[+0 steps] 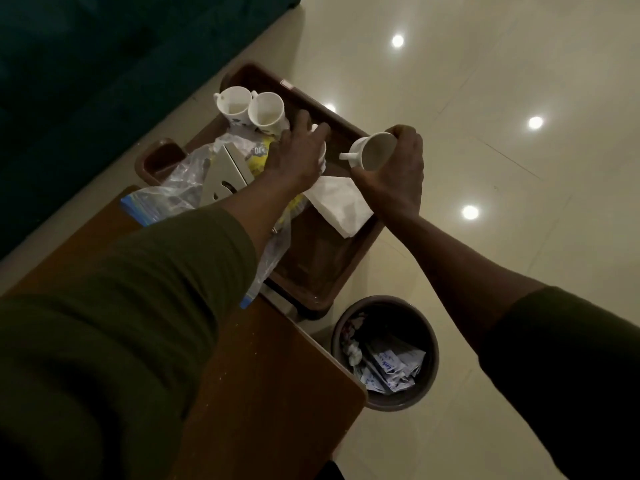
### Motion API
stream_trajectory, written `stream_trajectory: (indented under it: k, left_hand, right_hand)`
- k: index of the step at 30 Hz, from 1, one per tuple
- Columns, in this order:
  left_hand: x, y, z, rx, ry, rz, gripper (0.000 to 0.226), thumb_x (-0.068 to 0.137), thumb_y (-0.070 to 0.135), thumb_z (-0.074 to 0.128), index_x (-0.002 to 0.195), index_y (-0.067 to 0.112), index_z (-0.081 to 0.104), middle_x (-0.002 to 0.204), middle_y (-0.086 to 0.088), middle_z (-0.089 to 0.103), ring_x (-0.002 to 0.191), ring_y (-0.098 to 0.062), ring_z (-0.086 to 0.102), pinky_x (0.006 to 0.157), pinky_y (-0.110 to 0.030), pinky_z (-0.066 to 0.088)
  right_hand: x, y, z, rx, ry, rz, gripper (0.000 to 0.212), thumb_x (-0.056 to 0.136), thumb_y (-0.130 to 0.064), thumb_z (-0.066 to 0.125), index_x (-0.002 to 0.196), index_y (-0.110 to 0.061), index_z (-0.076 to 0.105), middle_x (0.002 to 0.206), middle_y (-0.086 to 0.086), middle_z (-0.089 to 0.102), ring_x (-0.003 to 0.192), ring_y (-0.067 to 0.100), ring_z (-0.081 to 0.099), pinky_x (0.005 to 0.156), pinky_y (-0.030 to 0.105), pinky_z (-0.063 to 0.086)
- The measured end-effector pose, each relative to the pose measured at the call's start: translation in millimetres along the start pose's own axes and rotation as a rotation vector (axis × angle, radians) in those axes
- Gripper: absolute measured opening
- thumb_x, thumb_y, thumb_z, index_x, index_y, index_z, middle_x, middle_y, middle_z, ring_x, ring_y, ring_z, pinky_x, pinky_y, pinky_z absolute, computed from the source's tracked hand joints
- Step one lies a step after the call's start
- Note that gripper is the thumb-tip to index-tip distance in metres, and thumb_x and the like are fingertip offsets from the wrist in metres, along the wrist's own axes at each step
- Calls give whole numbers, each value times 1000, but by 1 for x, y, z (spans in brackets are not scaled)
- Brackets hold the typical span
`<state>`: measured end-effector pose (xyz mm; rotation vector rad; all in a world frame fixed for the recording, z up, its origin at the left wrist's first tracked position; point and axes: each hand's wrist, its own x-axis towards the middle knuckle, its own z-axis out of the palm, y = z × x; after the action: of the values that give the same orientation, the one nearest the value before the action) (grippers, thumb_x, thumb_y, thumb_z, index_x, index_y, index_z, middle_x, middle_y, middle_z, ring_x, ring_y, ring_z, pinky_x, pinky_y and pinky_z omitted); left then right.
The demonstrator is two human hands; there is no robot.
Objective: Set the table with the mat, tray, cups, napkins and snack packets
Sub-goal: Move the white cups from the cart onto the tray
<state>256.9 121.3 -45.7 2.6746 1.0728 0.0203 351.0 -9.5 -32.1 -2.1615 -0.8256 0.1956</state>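
White cup [372,152] held tilted in closed right hand [398,174] above brown tray [322,271], left hand [298,150] spread open over another cup, napkins [341,202] laid on tray

table [263,375]: wooden | on it: brown tray [349,251], plastic bag [162,199]

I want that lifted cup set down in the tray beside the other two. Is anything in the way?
Partly. The left hand reaches across the tray between the cup in the right hand and the two standing cups. A napkin covers the nearer tray floor.
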Motion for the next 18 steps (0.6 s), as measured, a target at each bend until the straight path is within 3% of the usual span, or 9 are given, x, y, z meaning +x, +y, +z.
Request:
stream_trajectory:
  k: [3, 6, 7, 8, 10, 12, 14, 18]
  left_hand:
    - [-4, 3, -8, -101, 152, 39, 42, 84, 20, 69, 122, 16, 53, 135, -14, 41, 115, -33, 54, 94, -42, 53]
    - [-22, -2, -23, -205, 391, 28, 44, 81, 23, 70, 123, 18, 55, 130, -14, 49, 114, -26, 56, 88, -30, 52]
    - [-33, -8, -29, -248, 435, 14, 47, 81, 24, 70, 125, 19, 55, 127, -13, 51, 113, -25, 56, 86, -29, 52]
    - [-45, -14, -33, -302, 466, -9, 49, 80, 24, 71, 127, 20, 55, 125, -12, 54, 112, -24, 58, 86, -28, 52]
    - [-75, -37, -42, -400, 528, -86, 54, 79, 23, 72, 130, 19, 55, 124, -9, 57, 113, -23, 58, 90, -25, 47]
    - [-108, -64, -51, -427, 603, -184, 58, 78, 24, 74, 132, 15, 53, 126, -8, 59, 116, -22, 57, 94, -19, 41]
    - [-144, -92, -60, -425, 653, -296, 64, 77, 26, 76, 134, 12, 50, 129, -10, 58, 119, -23, 55, 93, -16, 38]
    - [-219, -143, -73, -463, 651, -515, 73, 76, 29, 77, 140, 18, 43, 137, -6, 53, 124, -19, 51, 94, -20, 40]
  right_hand:
    - [-2, 4, -3, 9, 24, 6, 65, 65, -40, 78, 115, -13, 47, 111, 0, 50, 95, 13, 50, 78, 32, 50]
    - [-6, -6, -3, 30, 56, 22, 61, 68, -43, 74, 115, -17, 46, 107, -6, 50, 93, 12, 52, 84, 34, 51]
    - [-9, -13, -2, 44, 50, 19, 61, 68, -44, 72, 117, -20, 46, 107, -8, 51, 93, 11, 53, 89, 28, 48]
    - [-12, -21, 0, 56, 33, 9, 60, 69, -45, 70, 120, -25, 45, 108, -8, 53, 94, 10, 53, 92, 13, 41]
    - [-23, -46, 8, 85, -35, -44, 60, 70, -45, 68, 125, -32, 46, 109, -6, 52, 93, 7, 51, 80, -2, 31]
    - [-36, -74, 21, 122, -117, -96, 58, 70, -47, 68, 123, -30, 50, 113, 0, 51, 94, 7, 48, 68, 2, 29]
    - [-51, -106, 37, 107, -173, -147, 59, 70, -51, 69, 119, -23, 52, 115, 2, 52, 94, 7, 47, 64, 7, 29]
    - [-102, -161, 67, 72, -269, -236, 52, 72, -58, 62, 111, -27, 49, 106, -5, 63, 93, 15, 60, 71, 27, 40]
